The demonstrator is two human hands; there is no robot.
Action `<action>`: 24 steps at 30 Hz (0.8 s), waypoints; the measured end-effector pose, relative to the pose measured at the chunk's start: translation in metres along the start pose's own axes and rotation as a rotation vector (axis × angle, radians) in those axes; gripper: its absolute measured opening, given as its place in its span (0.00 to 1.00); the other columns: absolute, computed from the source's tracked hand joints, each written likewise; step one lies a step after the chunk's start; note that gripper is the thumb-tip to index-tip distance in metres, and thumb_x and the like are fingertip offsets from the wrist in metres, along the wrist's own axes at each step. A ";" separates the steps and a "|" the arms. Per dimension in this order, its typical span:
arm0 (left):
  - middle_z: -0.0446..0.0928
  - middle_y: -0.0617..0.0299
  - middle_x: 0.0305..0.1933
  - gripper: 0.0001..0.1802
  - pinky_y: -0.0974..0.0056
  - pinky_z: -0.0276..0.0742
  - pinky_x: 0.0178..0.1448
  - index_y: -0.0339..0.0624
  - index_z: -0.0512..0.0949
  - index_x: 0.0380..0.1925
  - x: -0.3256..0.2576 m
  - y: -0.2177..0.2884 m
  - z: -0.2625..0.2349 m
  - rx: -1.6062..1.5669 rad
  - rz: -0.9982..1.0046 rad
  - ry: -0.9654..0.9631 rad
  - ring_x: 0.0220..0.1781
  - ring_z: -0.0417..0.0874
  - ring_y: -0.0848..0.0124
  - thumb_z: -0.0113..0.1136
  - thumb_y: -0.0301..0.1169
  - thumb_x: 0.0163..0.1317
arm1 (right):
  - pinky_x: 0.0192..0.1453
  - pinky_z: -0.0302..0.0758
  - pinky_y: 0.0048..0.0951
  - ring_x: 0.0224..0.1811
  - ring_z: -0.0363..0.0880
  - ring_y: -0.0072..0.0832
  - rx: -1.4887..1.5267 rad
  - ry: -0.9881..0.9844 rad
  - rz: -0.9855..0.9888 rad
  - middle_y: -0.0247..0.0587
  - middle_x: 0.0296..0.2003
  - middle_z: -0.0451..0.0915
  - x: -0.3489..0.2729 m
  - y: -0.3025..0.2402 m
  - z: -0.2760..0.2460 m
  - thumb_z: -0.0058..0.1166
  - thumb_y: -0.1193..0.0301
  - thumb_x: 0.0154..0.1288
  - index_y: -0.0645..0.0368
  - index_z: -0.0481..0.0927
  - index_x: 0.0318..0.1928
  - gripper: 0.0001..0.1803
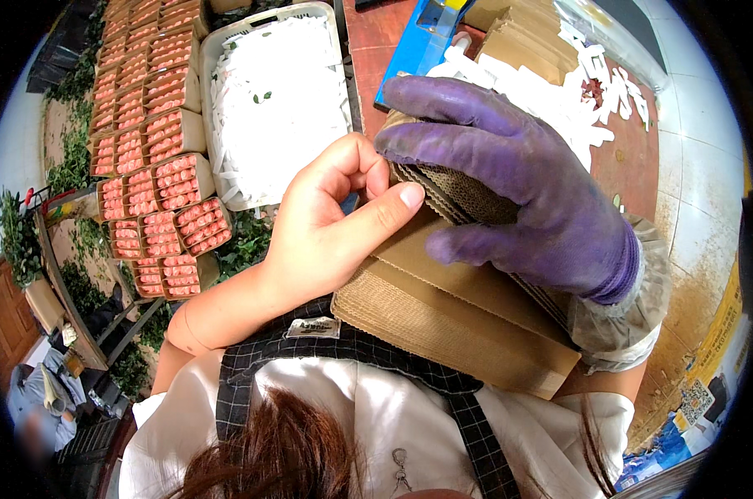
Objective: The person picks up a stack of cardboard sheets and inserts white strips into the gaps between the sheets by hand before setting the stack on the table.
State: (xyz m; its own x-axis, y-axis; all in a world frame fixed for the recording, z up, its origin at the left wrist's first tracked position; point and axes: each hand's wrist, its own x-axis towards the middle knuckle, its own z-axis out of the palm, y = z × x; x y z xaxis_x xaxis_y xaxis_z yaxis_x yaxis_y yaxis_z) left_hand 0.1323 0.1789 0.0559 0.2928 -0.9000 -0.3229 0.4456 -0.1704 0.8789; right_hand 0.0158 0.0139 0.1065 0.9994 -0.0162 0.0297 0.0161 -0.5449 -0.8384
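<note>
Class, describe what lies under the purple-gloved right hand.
Under the purple-gloved right hand are brown corrugated cardboard sheets, their ridged edges showing between fingers and thumb. What the palm covers cannot be seen.

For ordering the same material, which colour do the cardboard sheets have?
The cardboard sheets are brown; the head view shows this best.

The glove (551, 200) is purple, the cardboard (443, 324) brown, and the apron (385, 355) black with a white grid.
</note>
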 end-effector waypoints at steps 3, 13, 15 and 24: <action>0.66 0.72 0.29 0.10 0.76 0.61 0.37 0.43 0.65 0.28 -0.003 -0.001 -0.001 -0.006 0.025 -0.001 0.32 0.63 0.83 0.59 0.25 0.57 | 0.65 0.62 0.38 0.63 0.64 0.44 -0.040 -0.009 0.017 0.53 0.59 0.66 0.002 -0.005 -0.001 0.69 0.62 0.43 0.59 0.73 0.54 0.35; 0.66 0.69 0.31 0.13 0.75 0.62 0.42 0.42 0.66 0.29 0.002 -0.015 -0.002 0.032 0.202 -0.001 0.36 0.64 0.81 0.62 0.32 0.58 | 0.64 0.63 0.38 0.63 0.65 0.44 -0.044 0.000 -0.016 0.52 0.58 0.67 0.002 -0.002 -0.001 0.69 0.62 0.42 0.59 0.74 0.53 0.35; 0.66 0.70 0.31 0.13 0.75 0.62 0.42 0.42 0.66 0.29 0.001 -0.009 0.000 0.030 0.136 0.006 0.35 0.64 0.81 0.62 0.32 0.58 | 0.64 0.64 0.38 0.62 0.65 0.44 -0.022 0.012 -0.016 0.52 0.58 0.67 0.001 -0.001 0.000 0.69 0.62 0.42 0.59 0.74 0.53 0.34; 0.66 0.67 0.30 0.12 0.75 0.63 0.41 0.39 0.65 0.31 0.003 -0.013 0.003 0.165 0.434 0.137 0.32 0.63 0.79 0.50 0.18 0.44 | 0.65 0.63 0.37 0.62 0.65 0.43 -0.070 0.009 -0.030 0.52 0.58 0.67 -0.003 0.000 -0.004 0.68 0.57 0.43 0.58 0.73 0.54 0.36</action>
State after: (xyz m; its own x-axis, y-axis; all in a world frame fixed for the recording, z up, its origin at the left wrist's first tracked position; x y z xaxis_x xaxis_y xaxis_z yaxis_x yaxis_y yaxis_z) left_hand 0.1249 0.1778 0.0442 0.5360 -0.8425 0.0527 0.1202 0.1380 0.9831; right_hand 0.0129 0.0102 0.1084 0.9982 -0.0068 0.0591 0.0431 -0.6027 -0.7968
